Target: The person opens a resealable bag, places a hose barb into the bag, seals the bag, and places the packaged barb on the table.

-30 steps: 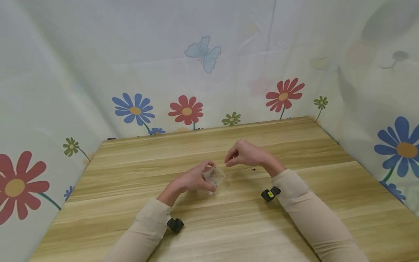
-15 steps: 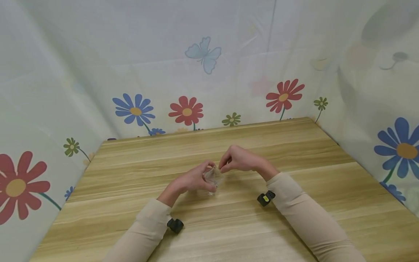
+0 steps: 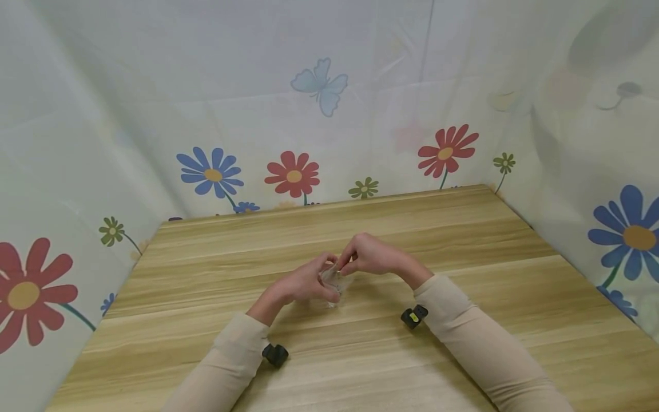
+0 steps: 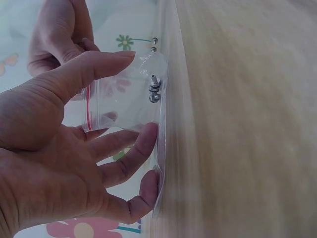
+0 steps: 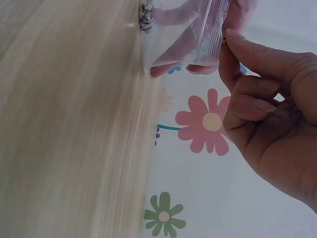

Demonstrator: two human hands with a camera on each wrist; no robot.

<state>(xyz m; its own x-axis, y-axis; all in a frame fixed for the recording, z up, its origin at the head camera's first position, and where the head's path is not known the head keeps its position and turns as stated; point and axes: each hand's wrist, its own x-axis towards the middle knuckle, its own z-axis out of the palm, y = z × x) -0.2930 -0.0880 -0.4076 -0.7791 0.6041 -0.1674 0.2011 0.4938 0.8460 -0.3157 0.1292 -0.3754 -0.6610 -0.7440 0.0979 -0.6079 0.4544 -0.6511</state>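
Observation:
My left hand [image 3: 307,280] holds a small clear zip-lock bag [image 4: 121,99] with a red line along its mouth, thumb on one side and fingers curled round the other. Several shiny metal pieces, like small bolts or fittings [image 4: 154,90], lie at the bottom of the bag. The bag's mouth gapes toward my right hand [image 3: 372,255]. With thumb and forefinger my right hand pinches a tiny dark piece [image 5: 224,40] right at the zip edge, its kind too small to tell; the other fingers are curled in.
Small round metal bits [image 4: 154,41] show on the tabletop beyond the bag in the left wrist view. The wood-grain table [image 3: 231,240] stands against a curtain [image 3: 247,86] printed with flowers. Black wrist cameras sit at both cuffs.
My right hand has moved left and slightly down, from apart from the bag to its mouth. The left hand and bag have stayed in place. A dark speck on the table is now covered.

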